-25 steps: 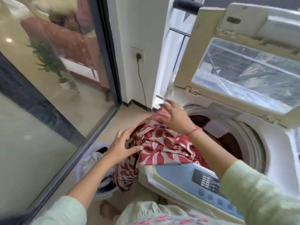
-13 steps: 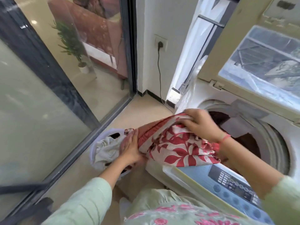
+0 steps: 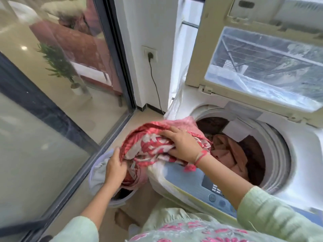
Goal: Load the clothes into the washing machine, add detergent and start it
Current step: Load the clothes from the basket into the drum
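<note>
A red cloth with a white leaf print (image 3: 150, 145) lies bunched over the left front corner of the top-loading washing machine (image 3: 304, 154), trailing down into the laundry basket (image 3: 97, 187). My right hand (image 3: 183, 145) presses on top of the bundle and grips it. My left hand (image 3: 115, 168) clutches the hanging lower part over the basket. The drum (image 3: 272, 154) stands open, with brownish-pink clothes (image 3: 229, 151) inside. The lid (image 3: 262, 63) is raised upright behind it.
The blue control panel (image 3: 215, 187) runs along the machine's front edge under my right forearm. A glass sliding door (image 3: 52, 102) fills the left. A black cord (image 3: 155, 88) hangs from a wall socket (image 3: 150, 54). Grey-white clothes (image 3: 97, 177) remain in the basket.
The red cloth has been gathered higher onto the machine's rim. My right hand shifted on top of the bundle, and my left hand went lower into the basket side.
</note>
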A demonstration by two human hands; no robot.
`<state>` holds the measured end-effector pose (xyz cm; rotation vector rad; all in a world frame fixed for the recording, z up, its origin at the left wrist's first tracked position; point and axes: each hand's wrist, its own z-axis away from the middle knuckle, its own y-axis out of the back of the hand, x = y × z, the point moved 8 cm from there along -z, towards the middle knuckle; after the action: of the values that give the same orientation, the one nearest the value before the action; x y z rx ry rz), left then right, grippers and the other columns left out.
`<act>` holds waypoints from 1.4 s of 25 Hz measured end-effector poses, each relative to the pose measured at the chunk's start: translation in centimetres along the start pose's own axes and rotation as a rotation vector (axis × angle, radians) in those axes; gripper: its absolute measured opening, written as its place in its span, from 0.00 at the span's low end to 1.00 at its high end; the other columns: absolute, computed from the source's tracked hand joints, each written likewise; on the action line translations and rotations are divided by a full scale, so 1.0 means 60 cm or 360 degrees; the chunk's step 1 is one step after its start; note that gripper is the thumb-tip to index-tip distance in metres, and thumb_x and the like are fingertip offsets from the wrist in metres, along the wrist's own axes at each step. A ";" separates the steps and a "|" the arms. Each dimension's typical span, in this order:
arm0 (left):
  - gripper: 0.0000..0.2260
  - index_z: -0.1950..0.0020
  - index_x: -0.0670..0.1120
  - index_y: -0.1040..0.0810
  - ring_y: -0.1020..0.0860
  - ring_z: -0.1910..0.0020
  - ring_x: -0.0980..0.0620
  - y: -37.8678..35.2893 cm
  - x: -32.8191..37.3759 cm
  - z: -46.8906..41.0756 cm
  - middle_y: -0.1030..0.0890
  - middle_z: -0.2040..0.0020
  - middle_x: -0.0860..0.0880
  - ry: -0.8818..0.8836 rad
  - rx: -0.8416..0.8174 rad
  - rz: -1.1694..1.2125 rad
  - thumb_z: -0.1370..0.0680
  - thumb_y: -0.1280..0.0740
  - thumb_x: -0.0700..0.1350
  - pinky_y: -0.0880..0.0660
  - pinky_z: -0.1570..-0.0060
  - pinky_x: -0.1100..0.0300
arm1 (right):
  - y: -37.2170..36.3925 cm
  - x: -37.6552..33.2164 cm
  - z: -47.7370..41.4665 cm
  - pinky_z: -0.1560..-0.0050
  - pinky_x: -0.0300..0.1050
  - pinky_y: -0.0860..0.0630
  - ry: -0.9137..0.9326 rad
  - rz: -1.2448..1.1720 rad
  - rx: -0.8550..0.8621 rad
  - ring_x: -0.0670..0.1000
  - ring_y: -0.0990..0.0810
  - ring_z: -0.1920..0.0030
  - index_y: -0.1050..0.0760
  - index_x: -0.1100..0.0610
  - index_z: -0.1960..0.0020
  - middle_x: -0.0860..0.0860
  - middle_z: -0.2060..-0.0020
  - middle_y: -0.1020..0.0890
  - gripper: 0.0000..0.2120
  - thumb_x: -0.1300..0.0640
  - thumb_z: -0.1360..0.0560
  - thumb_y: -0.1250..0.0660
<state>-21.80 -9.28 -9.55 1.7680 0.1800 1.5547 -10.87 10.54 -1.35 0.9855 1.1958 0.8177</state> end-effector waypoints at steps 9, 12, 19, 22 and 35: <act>0.12 0.52 0.46 0.28 0.27 0.65 0.56 0.043 0.276 0.036 0.25 0.63 0.53 -0.0689 0.0022 0.0139 0.29 0.34 0.32 0.34 0.66 0.66 | 0.212 0.090 0.161 0.50 0.32 0.31 -0.0431 -0.0602 0.1289 0.44 0.28 0.54 0.24 0.57 0.48 0.51 0.56 0.25 0.25 0.71 0.42 0.43; 0.11 0.52 0.50 0.30 0.26 0.60 0.51 0.052 0.402 -0.011 0.24 0.60 0.51 -0.0929 0.0150 0.0272 0.30 0.39 0.36 0.31 0.63 0.59 | 0.252 0.112 0.188 0.53 0.27 0.32 -0.0570 -0.0582 0.1423 0.46 0.31 0.58 0.23 0.54 0.38 0.51 0.59 0.30 0.33 0.70 0.41 0.46; 0.16 0.42 0.47 0.26 0.24 0.49 0.46 -0.179 0.655 0.037 0.22 0.47 0.46 -0.1484 -0.0536 -0.0050 0.28 0.32 0.40 0.29 0.47 0.53 | 0.414 0.234 0.428 0.48 0.34 0.35 -0.1122 0.0081 0.2331 0.56 0.30 0.54 0.23 0.58 0.39 0.66 0.57 0.27 0.28 0.73 0.36 0.42; 0.22 0.34 0.50 0.29 0.34 0.33 0.49 -0.275 0.535 0.051 0.29 0.34 0.49 -0.1183 -0.1233 -0.0486 0.27 0.31 0.50 0.39 0.35 0.57 | 0.252 0.331 0.365 0.50 0.43 0.30 -0.1419 0.0064 0.0853 0.58 0.27 0.46 0.24 0.57 0.41 0.64 0.48 0.25 0.19 0.64 0.30 0.41; 0.38 0.25 0.49 0.47 0.35 0.31 0.43 -0.098 -0.123 -0.084 0.36 0.29 0.44 0.0097 -0.1023 -0.0782 0.28 0.32 0.55 0.34 0.35 0.47 | -0.053 -0.041 -0.188 0.28 0.68 0.56 -0.0274 0.0961 -0.0738 0.58 0.43 0.26 0.43 0.51 0.25 0.53 0.26 0.39 0.42 0.30 0.32 0.40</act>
<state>-26.02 -7.06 -19.13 1.0708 0.1137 1.1342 -22.39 9.11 -4.31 1.0068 0.5111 1.3800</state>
